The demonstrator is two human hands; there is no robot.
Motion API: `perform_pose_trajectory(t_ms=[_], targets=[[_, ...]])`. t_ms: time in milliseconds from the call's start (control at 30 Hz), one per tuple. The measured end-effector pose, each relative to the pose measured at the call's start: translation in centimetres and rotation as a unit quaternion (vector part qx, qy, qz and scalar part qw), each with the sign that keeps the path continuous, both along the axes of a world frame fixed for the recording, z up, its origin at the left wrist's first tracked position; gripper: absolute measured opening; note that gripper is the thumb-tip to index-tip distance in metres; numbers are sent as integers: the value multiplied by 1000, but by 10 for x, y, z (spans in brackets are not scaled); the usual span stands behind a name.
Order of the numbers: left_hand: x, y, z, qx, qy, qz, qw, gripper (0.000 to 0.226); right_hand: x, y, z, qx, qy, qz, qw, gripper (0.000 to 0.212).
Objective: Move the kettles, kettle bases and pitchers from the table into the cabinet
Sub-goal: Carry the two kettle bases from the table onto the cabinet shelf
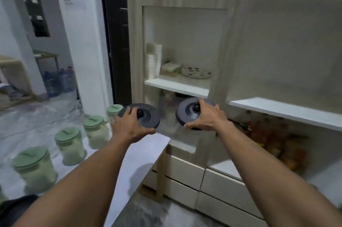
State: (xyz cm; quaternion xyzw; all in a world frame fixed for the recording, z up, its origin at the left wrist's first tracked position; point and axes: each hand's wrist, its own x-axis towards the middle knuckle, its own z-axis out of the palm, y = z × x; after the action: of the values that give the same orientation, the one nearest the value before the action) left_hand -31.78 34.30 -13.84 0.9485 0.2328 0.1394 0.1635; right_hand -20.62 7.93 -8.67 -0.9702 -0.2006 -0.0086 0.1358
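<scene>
My left hand [129,126] grips a round dark grey kettle base [148,118] above the far end of the white table [140,162]. My right hand [205,117] holds a second dark grey kettle base [187,113], tilted, in front of the cabinet's lower opening. Several clear pitchers with green lids stand in a row along the table's left side, the nearest pitcher [35,169] at the lower left and the farthest pitcher [113,112] just behind my left hand. The cabinet [185,41] stands straight ahead with open shelves.
The upper white shelf [177,86] carries stacked paper cups [152,63], a box and a spotted plate [196,73]. A second white shelf [286,112] runs to the right, with blurred orange items beneath it. Drawers [185,176] sit below. Water bottles [57,82] stand on the floor at left.
</scene>
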Motion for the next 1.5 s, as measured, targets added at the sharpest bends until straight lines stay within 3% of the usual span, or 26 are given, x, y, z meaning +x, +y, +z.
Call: perform_pose_trajectory(t_ms=[133, 333, 533, 667, 1067, 1500], targets=[[14, -33, 22, 6, -31, -69, 997, 119, -23, -50, 27, 6, -13, -46, 999, 128], [31, -93, 57, -1, -42, -156, 987, 111, -45, -122, 59, 19, -22, -126, 992, 117], [69, -164, 88, 5, -56, -221, 974, 89, -38, -195, 84, 19, -30, -187, 982, 122], [97, -222, 102, 15, -60, -246, 967, 85, -25, -249, 95, 32, -46, -222, 973, 122], [194, -360, 119, 9, -74, -268, 960, 102, 52, -381, 106, 37, -53, -254, 965, 114], [318, -420, 107, 4, -73, -243, 967, 117, 178, -435, 81, 49, -23, -263, 963, 123]])
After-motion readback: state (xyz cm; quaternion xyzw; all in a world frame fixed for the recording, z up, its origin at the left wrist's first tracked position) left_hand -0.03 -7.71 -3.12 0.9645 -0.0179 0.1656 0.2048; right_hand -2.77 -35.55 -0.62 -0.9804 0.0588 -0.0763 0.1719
